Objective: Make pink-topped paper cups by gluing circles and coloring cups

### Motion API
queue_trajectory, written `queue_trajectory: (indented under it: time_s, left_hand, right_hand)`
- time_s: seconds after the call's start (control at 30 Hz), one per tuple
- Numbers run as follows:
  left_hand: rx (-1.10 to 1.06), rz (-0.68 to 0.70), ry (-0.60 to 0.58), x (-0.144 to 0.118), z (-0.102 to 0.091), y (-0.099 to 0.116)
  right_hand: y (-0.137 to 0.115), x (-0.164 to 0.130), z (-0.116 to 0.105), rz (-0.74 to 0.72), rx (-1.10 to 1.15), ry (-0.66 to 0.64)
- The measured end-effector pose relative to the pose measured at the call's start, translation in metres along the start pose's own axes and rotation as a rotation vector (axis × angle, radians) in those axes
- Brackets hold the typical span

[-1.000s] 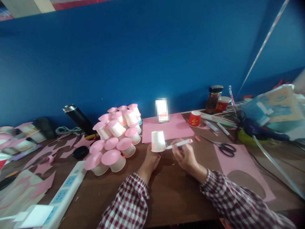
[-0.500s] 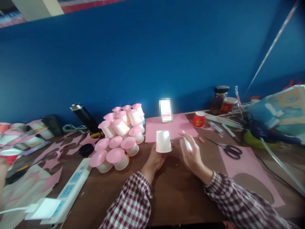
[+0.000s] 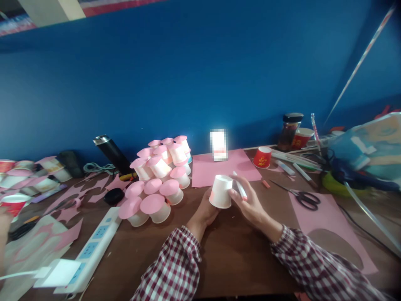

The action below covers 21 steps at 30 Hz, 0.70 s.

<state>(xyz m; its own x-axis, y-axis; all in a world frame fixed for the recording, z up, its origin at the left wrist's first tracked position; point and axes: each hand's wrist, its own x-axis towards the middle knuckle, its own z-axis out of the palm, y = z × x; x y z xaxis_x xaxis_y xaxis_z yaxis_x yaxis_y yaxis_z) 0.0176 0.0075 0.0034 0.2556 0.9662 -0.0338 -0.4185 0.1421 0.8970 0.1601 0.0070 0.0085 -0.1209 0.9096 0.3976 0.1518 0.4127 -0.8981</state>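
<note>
An upside-down white paper cup (image 3: 221, 193) with a faint orange mark on its side is held just above the desk by my left hand (image 3: 205, 213), whose fingers go behind and under it. My right hand (image 3: 252, 205) grips a white marker (image 3: 240, 187) with an orange-red end, and its thumb reaches the cup's right side. Left of the cup stand several upturned paper cups (image 3: 159, 213) topped with pink paper discs. Behind it lies a pink paper sheet (image 3: 203, 171).
Scissors (image 3: 305, 198) and a cut pink sheet (image 3: 300, 217) lie at right, near a red cup (image 3: 262, 157) and a glue gun (image 3: 354, 175). A power strip (image 3: 94, 251), black flask (image 3: 112, 154) and paper scraps (image 3: 69, 213) are at left. Another person's hand (image 3: 3, 230) shows at the left edge.
The white cup has shifted slightly right and down and tilted a little. My right hand has moved in, from apart to beside the cup, still with the marker.
</note>
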Motion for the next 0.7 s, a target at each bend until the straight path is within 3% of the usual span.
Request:
queue_trajectory:
  time_s: [0.13,0.37,0.57,0.7]
  left_hand:
    - [0.126,0.075,0.02,0.001,-0.004,-0.006]
    - [0.436,0.388,0.205,0.003,-0.01,-0.011]
    - [0.513,0.44,0.327,0.002,-0.013,-0.015]
    - [0.67,0.467,0.306,0.0,-0.012,-0.013]
  right_hand:
    - [0.002,-0.001,0.001,0.011,0.021,0.01]
    - [-0.002,0.001,0.002,0.086,0.083,0.16]
    - [0.003,0.003,0.002,0.105,0.043,0.177]
    - [0.009,0.003,0.003,0.096,-0.002,0.141]
